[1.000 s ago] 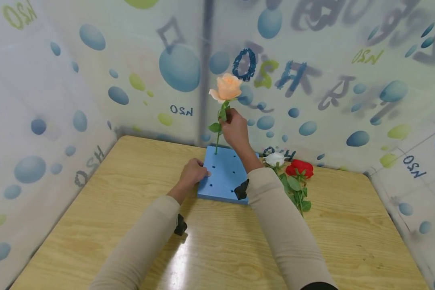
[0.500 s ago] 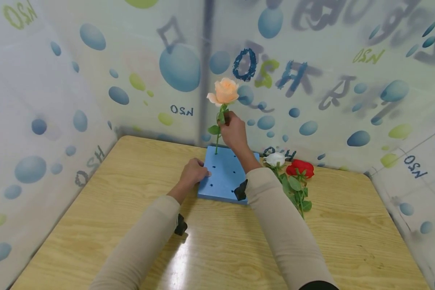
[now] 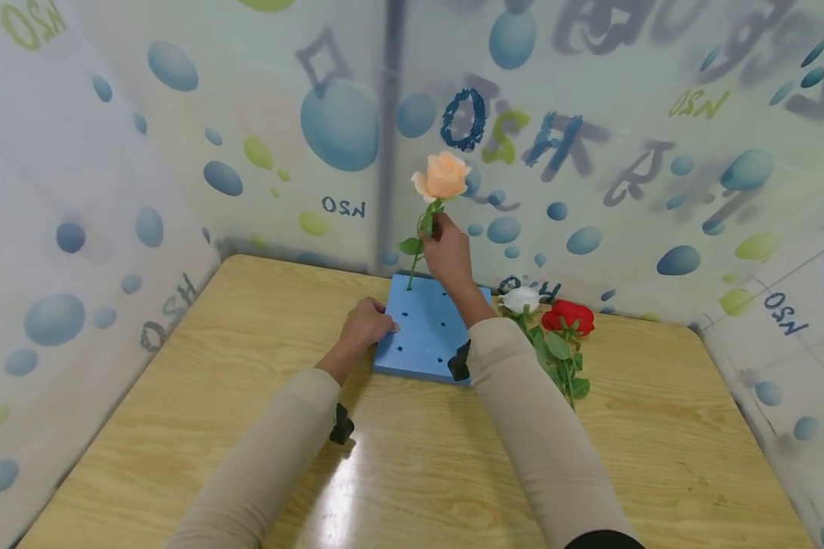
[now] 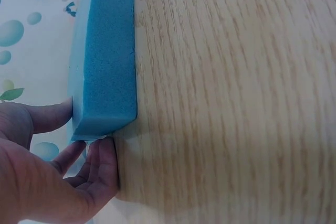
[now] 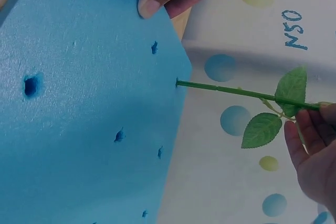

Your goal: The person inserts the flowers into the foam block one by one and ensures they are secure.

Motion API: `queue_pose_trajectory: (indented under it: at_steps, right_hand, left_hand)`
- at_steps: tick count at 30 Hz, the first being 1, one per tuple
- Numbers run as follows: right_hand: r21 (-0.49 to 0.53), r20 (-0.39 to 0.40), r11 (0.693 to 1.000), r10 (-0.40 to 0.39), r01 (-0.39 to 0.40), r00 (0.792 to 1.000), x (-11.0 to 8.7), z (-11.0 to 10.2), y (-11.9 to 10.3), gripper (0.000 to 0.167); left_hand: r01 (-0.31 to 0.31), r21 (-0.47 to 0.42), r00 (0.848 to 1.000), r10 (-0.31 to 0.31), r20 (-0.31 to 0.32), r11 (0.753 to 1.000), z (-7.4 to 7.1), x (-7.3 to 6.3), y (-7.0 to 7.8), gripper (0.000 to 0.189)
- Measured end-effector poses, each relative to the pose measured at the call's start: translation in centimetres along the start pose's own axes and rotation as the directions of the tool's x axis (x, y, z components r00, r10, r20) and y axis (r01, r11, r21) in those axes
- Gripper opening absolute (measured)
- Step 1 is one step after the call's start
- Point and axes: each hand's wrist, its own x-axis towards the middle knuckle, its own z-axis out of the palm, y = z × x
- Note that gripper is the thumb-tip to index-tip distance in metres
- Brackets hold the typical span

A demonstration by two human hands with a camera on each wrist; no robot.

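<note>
A peach rose (image 3: 443,177) stands with the lower end of its stem in a back-left hole of the blue foam block (image 3: 422,328), leaning slightly right. My right hand (image 3: 448,248) pinches the stem below the bloom. In the right wrist view, the green stem (image 5: 223,88) enters the hole close to the block's edge, with leaves (image 5: 262,129) beside the fingers. My left hand (image 3: 366,329) grips the block's left side. Its thumb lies on the top face and its fingers are at the side, as the left wrist view shows (image 4: 68,166).
To the right of the block, a white rose (image 3: 520,300) and a red rose (image 3: 568,319) lie on the wooden table (image 3: 659,427), stems toward me. Several other holes dot the block's top. A patterned wall (image 3: 275,137) rises right behind the table.
The peach rose dipped a little at first, then its bloom swung to the right along with my right hand. My left hand keeps its hold on the block.
</note>
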Motion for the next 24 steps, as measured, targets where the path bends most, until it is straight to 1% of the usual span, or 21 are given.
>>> queue_pose_trajectory:
  at_steps: [5,13,18,24]
  right_hand:
    - [0.009,0.001,1.0,-0.016,0.016,1.0,0.1,-0.1,0.1,0.03]
    - [0.012,-0.009,1.0,0.007,-0.007,1.0,-0.1,-0.5,0.1,0.029]
    - [0.02,-0.028,1.0,0.013,-0.012,1.0,-0.2,-0.8,0.5,0.029]
    - [-0.003,-0.039,1.0,0.02,-0.021,0.999,-0.1,-1.1,0.6,0.029]
  left_hand:
    - [-0.004,0.003,1.0,0.004,-0.001,1.0,0.0,0.0,0.0,0.044]
    - [0.008,-0.008,1.0,-0.008,0.004,1.0,0.1,0.0,0.0,0.045]
    - [0.004,-0.009,1.0,-0.004,0.003,1.0,0.1,0.0,0.1,0.046]
    - [-0.011,0.004,1.0,0.011,0.004,1.0,0.1,-0.1,-0.1,0.044]
